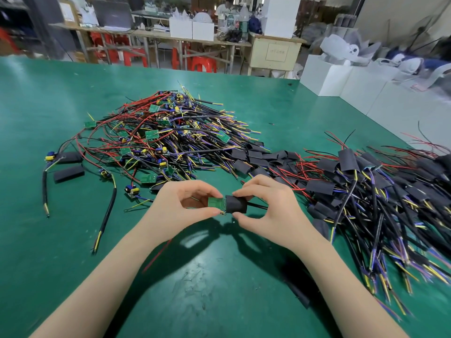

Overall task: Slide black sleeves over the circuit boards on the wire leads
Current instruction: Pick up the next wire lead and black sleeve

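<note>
Nearest us, our left hand (185, 206) is pinching the green board (215, 202) by its left end, while our right hand (266, 203) is pinching the black sleeve (236, 204) just right of it, above the near table (219, 276). We are starting the slide: the sleeve's mouth is meeting the board's right edge. Next, we judge, comes pushing it leftward, keeping the board square.

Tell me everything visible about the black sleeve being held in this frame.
The black sleeve is a short matte tube, looking like soft plastic or rubber, lying roughly level above the green table. The right hand pinches it between thumb and fingers. A black lead leaves its right end. Its left mouth meets the green circuit board, held by the left hand, mostly uncovered.
</note>
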A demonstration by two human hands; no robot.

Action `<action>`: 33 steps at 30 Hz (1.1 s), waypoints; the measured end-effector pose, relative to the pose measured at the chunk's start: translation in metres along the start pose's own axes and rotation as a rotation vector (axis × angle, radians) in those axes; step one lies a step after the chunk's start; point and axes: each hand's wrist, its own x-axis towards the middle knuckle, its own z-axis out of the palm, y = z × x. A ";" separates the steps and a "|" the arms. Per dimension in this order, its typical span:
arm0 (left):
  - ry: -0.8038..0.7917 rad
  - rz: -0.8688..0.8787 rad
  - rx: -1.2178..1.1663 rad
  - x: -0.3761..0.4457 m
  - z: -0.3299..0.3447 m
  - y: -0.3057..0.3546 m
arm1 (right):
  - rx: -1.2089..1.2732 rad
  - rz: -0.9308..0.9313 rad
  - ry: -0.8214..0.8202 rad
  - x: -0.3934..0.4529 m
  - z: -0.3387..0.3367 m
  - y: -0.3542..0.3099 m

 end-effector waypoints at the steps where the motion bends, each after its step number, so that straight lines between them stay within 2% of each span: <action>1: -0.005 0.009 0.003 0.000 -0.001 -0.001 | 0.001 -0.002 0.004 0.000 0.000 0.000; 8: 0.022 0.002 -0.060 0.000 0.002 0.001 | 0.008 -0.014 0.030 0.000 0.001 0.000; 23: 0.015 -0.009 -0.023 0.000 0.000 0.005 | 0.001 -0.027 0.009 0.000 0.005 0.000; 29: 0.054 -0.102 -0.059 0.000 0.001 0.003 | -0.007 -0.046 0.042 0.000 0.005 0.001; 33: 0.057 -0.065 -0.057 0.000 0.002 0.002 | -0.001 -0.044 0.038 0.000 0.007 0.000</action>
